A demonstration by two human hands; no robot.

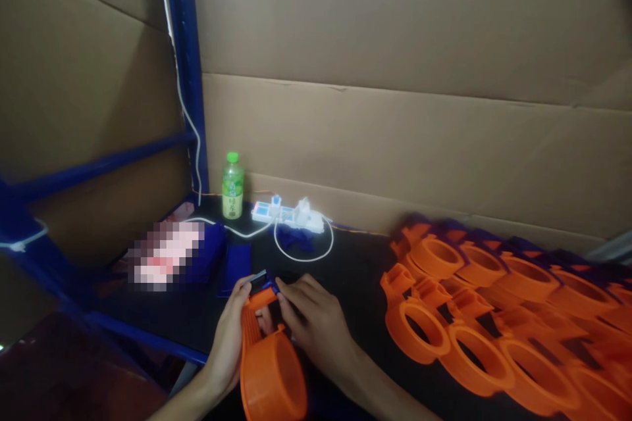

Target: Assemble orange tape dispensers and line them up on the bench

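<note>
An orange plastic tape dispenser (271, 375), with a wide ring at its lower end, is held upright near the table's front edge. My left hand (230, 335) is closed around its left side, the thumb up by the top end. At that top end sits a dark blue piece (270, 283) with a flat grey strip beside it. My right hand (318, 316) is closed, thumb and fingers pinching at the blue piece from the right. The fingertips partly hide where it meets the orange body.
Rows of similar orange dispensers (474, 355), some with blue parts, fill the right of the black table. Behind are a green-capped bottle (232, 187) and a white power strip (289, 214) with a looping cable. Blue flat pieces (238, 266) lie left, by a blue rack post (185, 72).
</note>
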